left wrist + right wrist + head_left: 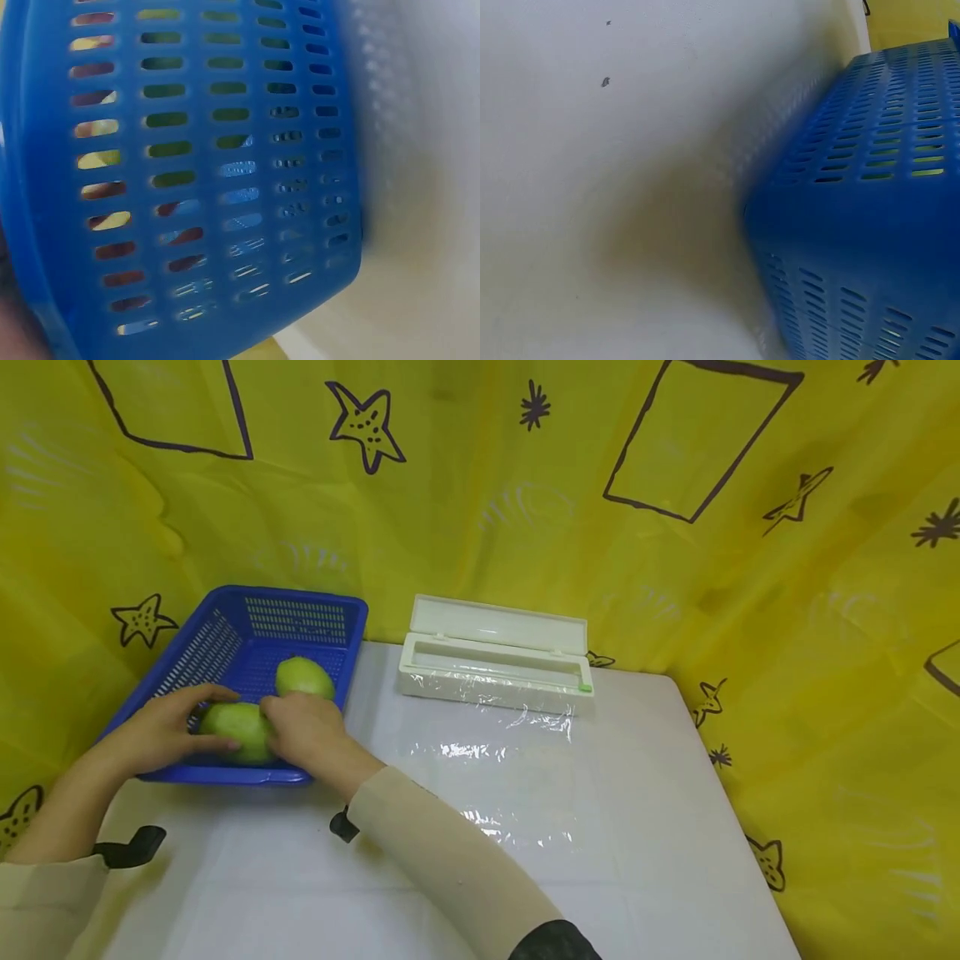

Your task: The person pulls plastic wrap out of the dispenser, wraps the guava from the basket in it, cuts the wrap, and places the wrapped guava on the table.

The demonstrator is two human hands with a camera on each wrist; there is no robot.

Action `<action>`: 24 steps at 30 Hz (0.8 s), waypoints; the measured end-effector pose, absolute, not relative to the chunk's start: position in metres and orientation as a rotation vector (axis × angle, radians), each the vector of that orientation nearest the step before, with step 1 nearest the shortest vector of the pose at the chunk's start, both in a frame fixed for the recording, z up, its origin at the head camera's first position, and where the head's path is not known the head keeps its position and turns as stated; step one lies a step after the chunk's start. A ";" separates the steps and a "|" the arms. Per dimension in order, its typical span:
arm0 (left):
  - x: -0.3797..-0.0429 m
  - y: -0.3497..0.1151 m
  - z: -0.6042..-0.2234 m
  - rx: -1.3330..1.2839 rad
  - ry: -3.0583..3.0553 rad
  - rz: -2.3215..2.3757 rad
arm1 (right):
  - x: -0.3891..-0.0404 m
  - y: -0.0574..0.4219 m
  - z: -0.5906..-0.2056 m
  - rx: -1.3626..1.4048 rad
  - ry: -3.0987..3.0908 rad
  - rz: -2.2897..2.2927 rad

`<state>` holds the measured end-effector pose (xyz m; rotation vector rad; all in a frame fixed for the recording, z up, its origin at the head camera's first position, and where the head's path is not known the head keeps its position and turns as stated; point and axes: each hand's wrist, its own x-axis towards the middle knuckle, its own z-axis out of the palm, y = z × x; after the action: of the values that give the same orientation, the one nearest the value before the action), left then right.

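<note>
In the head view, a smooth green mango is held between both hands at the near end of a blue plastic basket. My left hand grips its left end, fingers on the far side and thumb nearer me. On its right end is my right hand, fingers curled against it and partly hidden. Just beyond the right hand, a second green mango lies in the basket. Both wrist views face the slotted basket walls from outside; green shows through the slots of the basket in the right one.
A white cling film dispenser with its lid raised stands at the back of the white table. Shiny clear film spreads from it toward me. A yellow patterned curtain hangs behind the table.
</note>
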<state>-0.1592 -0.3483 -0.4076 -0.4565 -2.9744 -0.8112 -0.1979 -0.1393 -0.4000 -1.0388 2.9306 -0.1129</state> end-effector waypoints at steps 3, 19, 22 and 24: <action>-0.160 -0.348 -0.405 -0.481 -2.898 -0.754 | -0.198 -0.140 -0.399 -1.043 2.901 -0.153; -0.143 -0.316 -0.370 -0.392 -2.515 -0.975 | -0.204 -0.117 -0.397 -1.120 2.786 -0.885; -0.142 -0.310 -0.364 -0.405 -2.503 -0.941 | -0.207 -0.108 -0.394 -1.150 2.687 -1.042; -0.141 -0.305 -0.361 -0.431 -2.492 -0.926 | -0.208 -0.101 -0.392 -1.157 2.611 -1.153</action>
<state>-0.1410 -0.3049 -0.3605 -0.4308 -2.4925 -0.9260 -0.2080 -0.1006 -0.3925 -1.1570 2.6108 -1.1526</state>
